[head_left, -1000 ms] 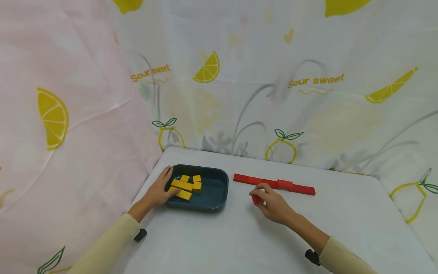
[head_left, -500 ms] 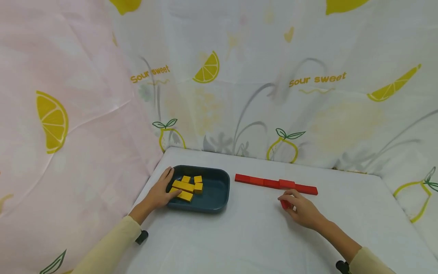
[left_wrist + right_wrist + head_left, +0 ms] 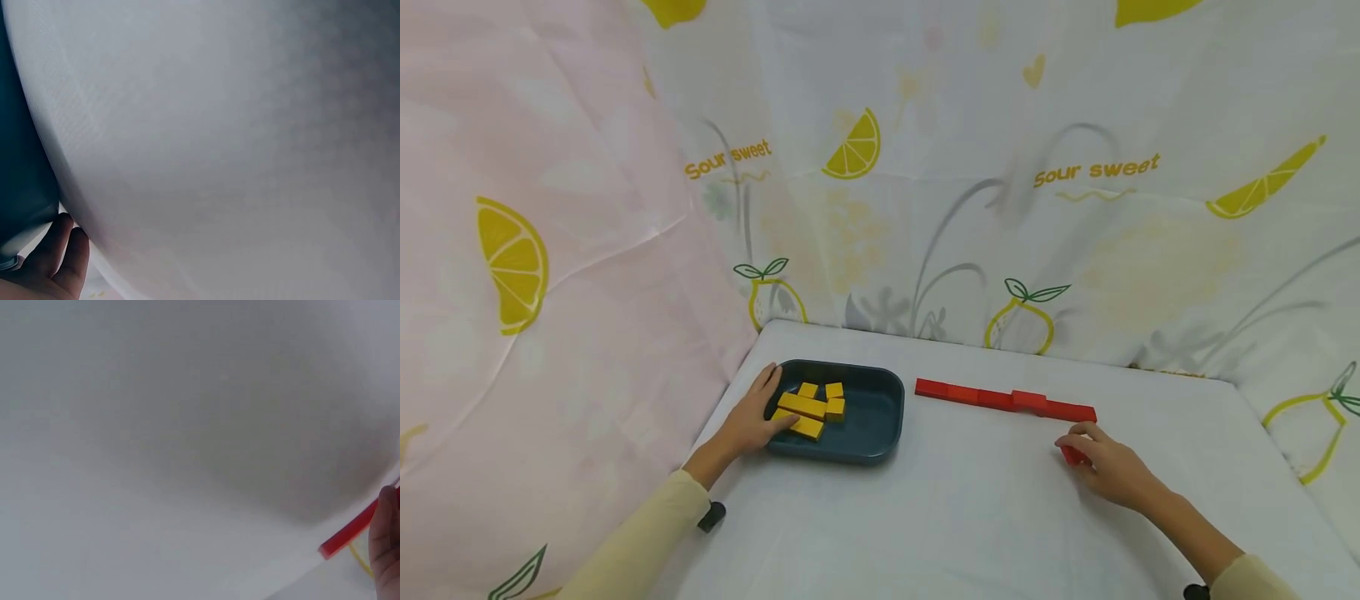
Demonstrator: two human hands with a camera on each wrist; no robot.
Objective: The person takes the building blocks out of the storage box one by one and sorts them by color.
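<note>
White counter (image 3: 955, 525) backed by lemon-printed fabric (image 3: 925, 92); left hand (image 3: 749, 423) grips the dark tray (image 3: 872, 421) of yellow blocks (image 3: 802, 406), right hand (image 3: 1111, 468) pinches a red block (image 3: 1072, 455) near the red row's (image 3: 995, 401) right end.

Your left hand (image 3: 748, 425) hides part of the tray's (image 3: 874, 417) rim and, with its thumb, part of a yellow block (image 3: 807, 428). Your right hand (image 3: 1108, 467) covers part of the red block (image 3: 1071, 455) it pinches. Each wrist view crops its hand: beside your left, the tray runs off the edge; behind your right fingers, a red bar (image 3: 350, 535) is blurred.
</note>
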